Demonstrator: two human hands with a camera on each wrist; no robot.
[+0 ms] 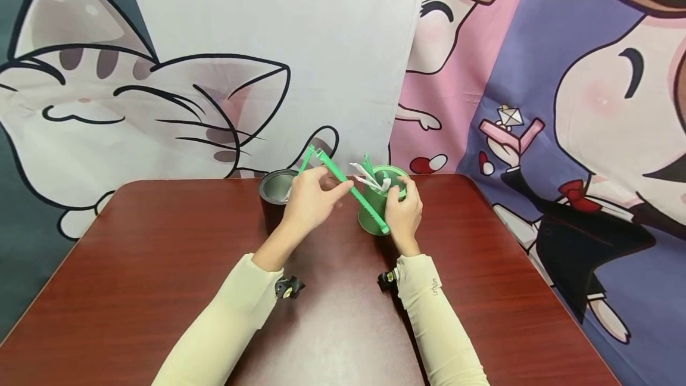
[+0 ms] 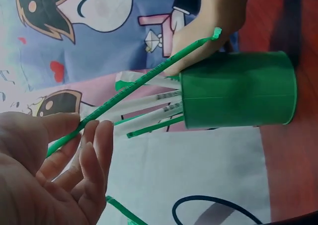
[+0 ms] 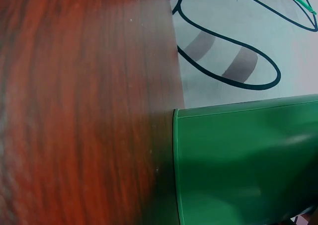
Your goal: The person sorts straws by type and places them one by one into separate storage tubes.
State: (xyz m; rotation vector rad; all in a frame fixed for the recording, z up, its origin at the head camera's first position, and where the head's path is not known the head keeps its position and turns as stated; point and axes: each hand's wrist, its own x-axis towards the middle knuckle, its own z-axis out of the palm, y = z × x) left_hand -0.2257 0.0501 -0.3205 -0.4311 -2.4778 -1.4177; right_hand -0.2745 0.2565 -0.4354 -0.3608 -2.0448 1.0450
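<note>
In the head view my left hand [image 1: 309, 198] pinches a slim green wrapped stick [image 2: 144, 78] between thumb and fingertips. The stick has crimped ends and small print, and slants in front of a green can [image 2: 238, 91]. My right hand [image 1: 405, 210] grips that can by its rim, thumb and fingers on its right side. White and green wrapped sticks [image 2: 154, 103] poke out of the can's mouth. Behind my left hand stands a dark can [image 1: 270, 195], with another green stick [image 1: 306, 158] rising from it. The right wrist view shows the green can's side and base edge.
Both cans stand near the far edge of a reddish-brown wooden table [image 1: 161, 267]. A cartoon-printed cloth [image 1: 332, 46] hangs right behind that edge. Small dark cameras sit on both wrists, over cream sleeves [image 1: 230, 320].
</note>
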